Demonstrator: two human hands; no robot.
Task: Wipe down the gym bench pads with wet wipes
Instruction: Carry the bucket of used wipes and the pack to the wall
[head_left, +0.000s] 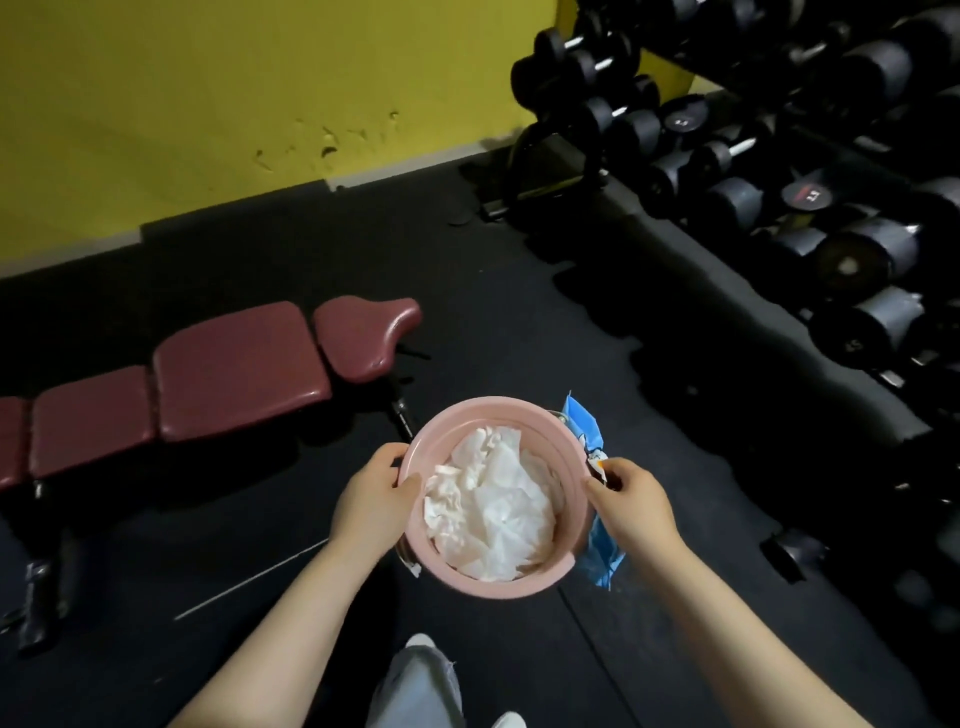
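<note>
Fingers of both hands, left (373, 503) and right (632, 503), are gripping one bucket (441, 431); right is also pinching one pack (586, 428).

Glossy maroon vinyl-like bench pads (239, 371), far left; smooth matt pink plastic bucket (431, 431) holding crumpled white wipes (493, 512); shiny blue plastic wipes pack (584, 426); matt black rubber floor (519, 322).

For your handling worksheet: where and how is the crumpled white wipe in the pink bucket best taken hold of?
Pinch a raised fold of the crumpled white wipe from straight above: the pink bucket walls block every side, and only its open top is free.
</note>
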